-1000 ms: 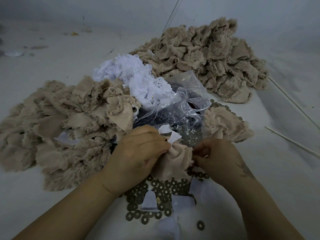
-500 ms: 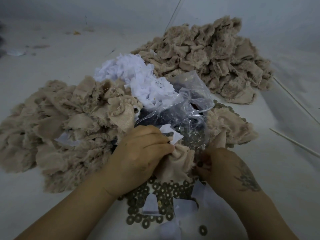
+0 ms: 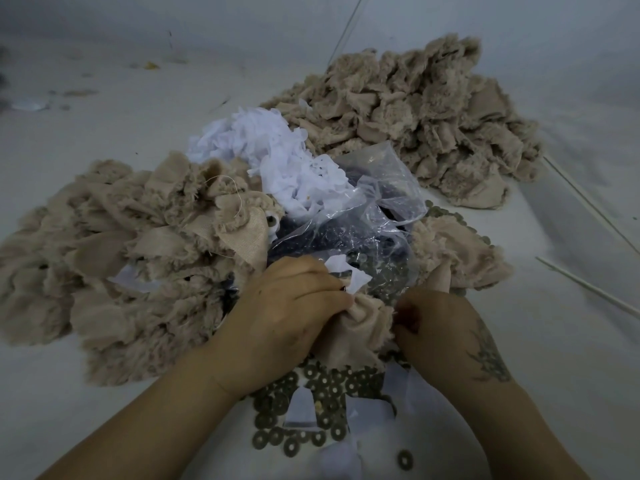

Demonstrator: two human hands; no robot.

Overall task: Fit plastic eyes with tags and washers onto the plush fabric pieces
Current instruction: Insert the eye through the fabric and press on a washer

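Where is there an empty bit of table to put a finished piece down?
Bare table lies right of the right hand, reaching to the thin sticks. More lies in the near-left corner, below the left plush heap. The middle is crowded: washers, plastic bag, white tags.

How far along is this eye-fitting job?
I can't tell which fabric heap is finished. One piece on the left heap shows a fitted eye. In hand: the left hand and right hand grip one fabric piece. Many washers, white tags and the far heap remain.
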